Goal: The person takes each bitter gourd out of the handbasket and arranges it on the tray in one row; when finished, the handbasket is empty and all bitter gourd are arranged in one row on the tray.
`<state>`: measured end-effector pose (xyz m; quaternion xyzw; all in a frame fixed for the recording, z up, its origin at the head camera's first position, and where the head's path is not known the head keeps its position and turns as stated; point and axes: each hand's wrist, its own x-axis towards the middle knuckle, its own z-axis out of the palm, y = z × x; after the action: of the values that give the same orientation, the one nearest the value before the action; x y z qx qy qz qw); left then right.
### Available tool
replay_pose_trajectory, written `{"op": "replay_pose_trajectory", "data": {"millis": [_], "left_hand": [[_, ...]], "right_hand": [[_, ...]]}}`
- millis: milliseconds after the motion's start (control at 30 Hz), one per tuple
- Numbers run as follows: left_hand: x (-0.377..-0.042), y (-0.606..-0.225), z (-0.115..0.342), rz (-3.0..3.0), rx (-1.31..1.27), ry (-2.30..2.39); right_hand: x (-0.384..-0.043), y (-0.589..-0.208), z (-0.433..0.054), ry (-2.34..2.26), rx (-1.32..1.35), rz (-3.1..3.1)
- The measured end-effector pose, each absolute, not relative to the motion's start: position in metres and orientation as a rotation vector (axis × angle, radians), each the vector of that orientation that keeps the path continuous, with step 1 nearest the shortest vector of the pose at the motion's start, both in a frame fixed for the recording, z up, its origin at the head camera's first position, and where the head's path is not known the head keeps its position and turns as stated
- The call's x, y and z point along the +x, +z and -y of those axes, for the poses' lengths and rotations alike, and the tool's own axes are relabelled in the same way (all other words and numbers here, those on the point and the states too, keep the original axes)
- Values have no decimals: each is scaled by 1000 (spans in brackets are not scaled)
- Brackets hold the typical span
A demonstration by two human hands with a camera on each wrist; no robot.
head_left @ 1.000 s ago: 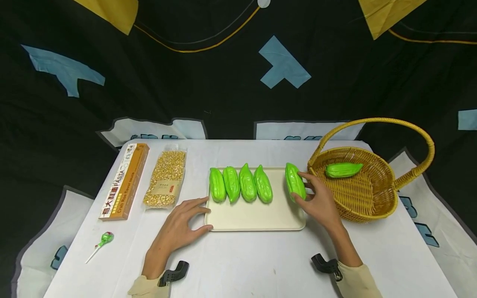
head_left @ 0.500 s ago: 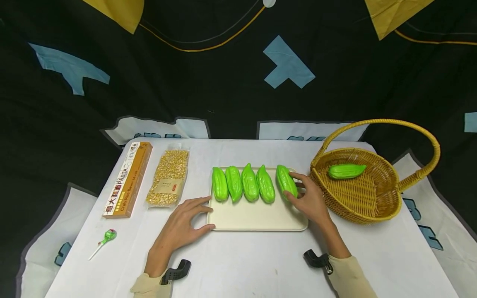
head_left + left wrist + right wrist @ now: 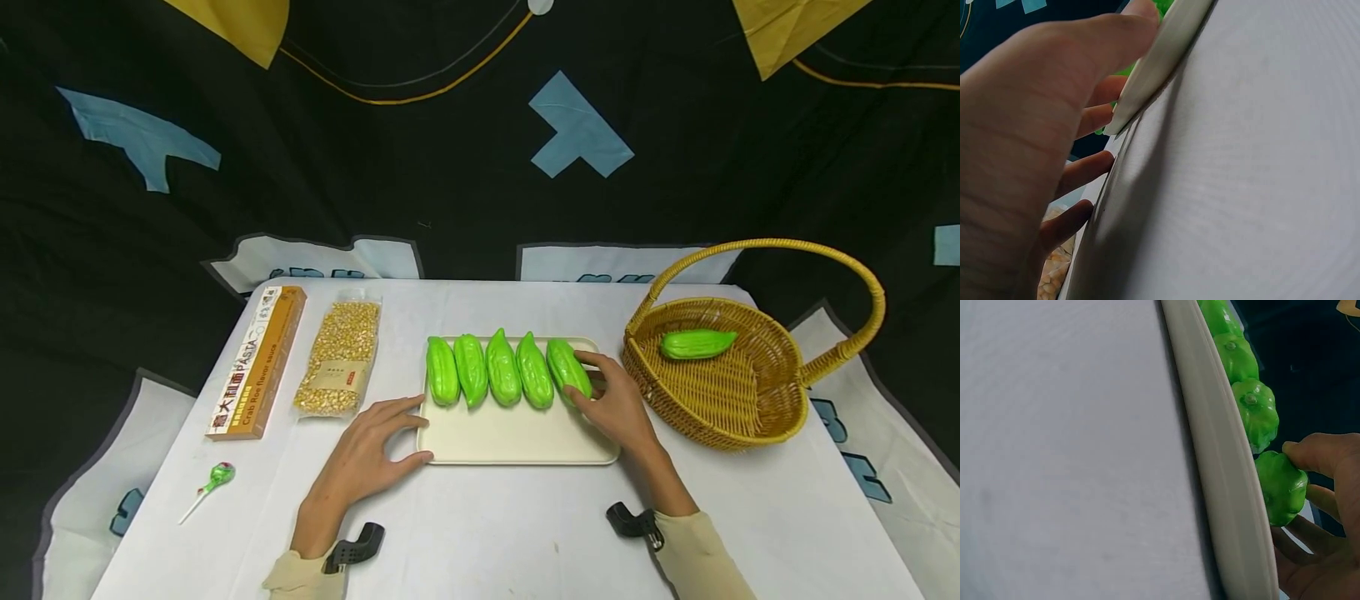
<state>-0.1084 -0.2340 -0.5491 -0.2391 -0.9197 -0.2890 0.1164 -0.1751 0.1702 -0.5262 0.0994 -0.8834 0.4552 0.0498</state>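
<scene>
Several glossy green bitter melons (image 3: pixel 502 371) lie side by side, upright in the head view, along the far half of a cream tray (image 3: pixel 517 442). My right hand (image 3: pixel 617 404) holds the rightmost bitter melon (image 3: pixel 567 367) between thumb and fingers, at the right end of that row. In the right wrist view this bitter melon (image 3: pixel 1280 489) sits just inside the tray's rim, thumb on top and fingers along its side. My left hand (image 3: pixel 367 454) is at the tray's left edge with fingers spread, its thumb and fingertips touching the rim (image 3: pixel 1160 59).
A wicker basket (image 3: pixel 708 408) with a tall handle stands at the right, one bitter melon (image 3: pixel 697 344) inside. To the left lie a bag of corn kernels (image 3: pixel 341 350), a pasta box (image 3: pixel 258 362) and a lollipop (image 3: pixel 217 477). A dark cloth (image 3: pixel 465 192) hangs behind the table.
My right hand has carried its bitter melon left from the tray's right edge to beside the others in the row. The left hand stays at the tray's left edge.
</scene>
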Motion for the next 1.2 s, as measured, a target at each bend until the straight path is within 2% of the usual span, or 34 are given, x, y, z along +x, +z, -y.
{"op": "replay_pose_trajectory", "data": {"millis": [1200], "left_hand": [[-108, -549, 234, 2710, -693, -844]], "right_hand": [[-170, -512, -182, 1258, 341, 2813]]}}
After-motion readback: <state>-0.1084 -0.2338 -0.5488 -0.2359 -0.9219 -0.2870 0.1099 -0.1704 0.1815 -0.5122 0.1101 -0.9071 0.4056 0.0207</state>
